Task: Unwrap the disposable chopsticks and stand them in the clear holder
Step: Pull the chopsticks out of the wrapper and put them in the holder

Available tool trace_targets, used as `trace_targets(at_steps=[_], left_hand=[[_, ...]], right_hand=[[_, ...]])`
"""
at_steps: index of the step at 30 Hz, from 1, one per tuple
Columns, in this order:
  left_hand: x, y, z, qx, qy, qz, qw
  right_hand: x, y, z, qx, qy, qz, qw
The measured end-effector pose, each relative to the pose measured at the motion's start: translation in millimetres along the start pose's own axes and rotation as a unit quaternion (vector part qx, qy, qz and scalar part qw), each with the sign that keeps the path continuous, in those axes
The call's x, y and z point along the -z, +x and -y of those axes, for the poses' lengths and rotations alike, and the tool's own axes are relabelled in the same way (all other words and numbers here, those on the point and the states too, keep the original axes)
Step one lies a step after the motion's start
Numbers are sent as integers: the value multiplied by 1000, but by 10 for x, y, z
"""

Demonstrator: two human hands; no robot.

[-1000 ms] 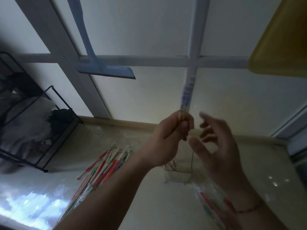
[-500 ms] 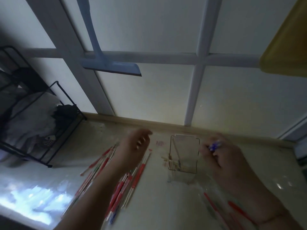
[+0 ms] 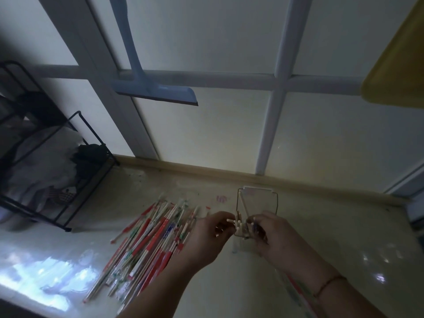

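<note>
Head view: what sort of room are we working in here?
Probably a home utility or balcony corner: a glossy counter under frosted window panes, a window squeegee hanging up, and a black wire rack holding cloths.

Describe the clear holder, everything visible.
The clear holder is a see-through box, plastic by the look, with thin dark edges and an open top. It stands upright on the pale floor near the baseboard, right of the wrapped chopstick pile. Bare wooden chopsticks stand in its near left corner. The left hand and right hand flank its near side; contact is unclear.
</note>
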State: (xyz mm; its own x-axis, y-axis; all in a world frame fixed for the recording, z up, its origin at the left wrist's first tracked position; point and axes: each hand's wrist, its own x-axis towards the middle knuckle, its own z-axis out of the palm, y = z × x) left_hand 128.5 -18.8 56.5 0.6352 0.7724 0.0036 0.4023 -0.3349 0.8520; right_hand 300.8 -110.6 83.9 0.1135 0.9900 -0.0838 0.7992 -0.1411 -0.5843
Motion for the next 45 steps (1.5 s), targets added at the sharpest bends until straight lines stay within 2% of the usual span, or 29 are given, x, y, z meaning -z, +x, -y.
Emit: trace_targets(at_steps=[4, 8, 14, 19, 25, 29, 34, 39, 45], left_hand=[[-1, 17, -4, -4, -14, -24, 1000], [42, 23, -11, -34, -54, -53, 997], [44, 64, 18, -36, -77, -27, 996], [26, 47, 0, -28, -82, -22, 996], [6, 24, 141, -18, -36, -23, 999], [-57, -156, 173, 1, 9, 28, 1000], [-235, -186, 133, -5, 11, 6, 1000], [-304, -123, 10, -54, -53, -14, 997], [-359, -121, 34, -17, -100, -63, 993]], right_hand=[[-67, -23, 106, 5, 3, 24, 1000], [-151, -57, 125, -12, 17, 16, 1000], [-90, -35, 44, -61, 10, 33, 998], [-119, 26, 22, -68, 19, 67, 995], [-71, 112, 20, -99, 65, 31, 993], [-96, 266, 79, -155, 111, 24, 981], [-91, 278, 124, -140, 185, 49, 971], [-123, 170, 54, -96, 112, 95, 984], [-201, 115, 108, -77, 74, 96, 990]])
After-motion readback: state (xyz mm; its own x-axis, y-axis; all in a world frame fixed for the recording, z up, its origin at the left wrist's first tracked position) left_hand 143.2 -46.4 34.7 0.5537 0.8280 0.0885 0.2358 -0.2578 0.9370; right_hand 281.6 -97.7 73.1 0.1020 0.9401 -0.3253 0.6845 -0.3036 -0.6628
